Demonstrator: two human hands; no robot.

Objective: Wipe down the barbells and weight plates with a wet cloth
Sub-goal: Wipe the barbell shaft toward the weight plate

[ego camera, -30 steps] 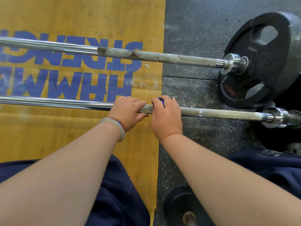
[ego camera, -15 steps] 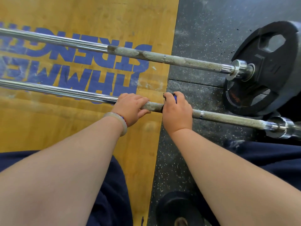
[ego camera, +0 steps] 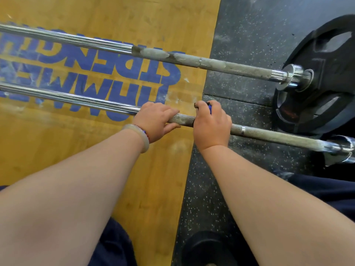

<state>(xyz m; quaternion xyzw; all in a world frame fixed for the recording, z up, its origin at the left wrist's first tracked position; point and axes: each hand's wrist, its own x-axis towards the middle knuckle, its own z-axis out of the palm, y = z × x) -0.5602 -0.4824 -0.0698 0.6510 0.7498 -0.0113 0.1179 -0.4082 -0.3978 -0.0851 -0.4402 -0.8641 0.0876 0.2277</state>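
Closely on barbell (ego camera: 269, 135): left hand (ego camera: 155, 121), edge (ego camera: 205, 79), right hand (ego camera: 210, 125).

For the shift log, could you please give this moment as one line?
left hand: grips near barbell | right hand: holds blue item against same bar | far barbell: chalky | weight plate: on far barbell

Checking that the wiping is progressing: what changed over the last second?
The right hand, gripping a blue cloth round the near barbell, slid slightly right along it, away from the left hand, baring more knurled shaft between the hands. Nothing was picked up or released. The left hand keeps its grip; the far barbell and weight plate lie as before.
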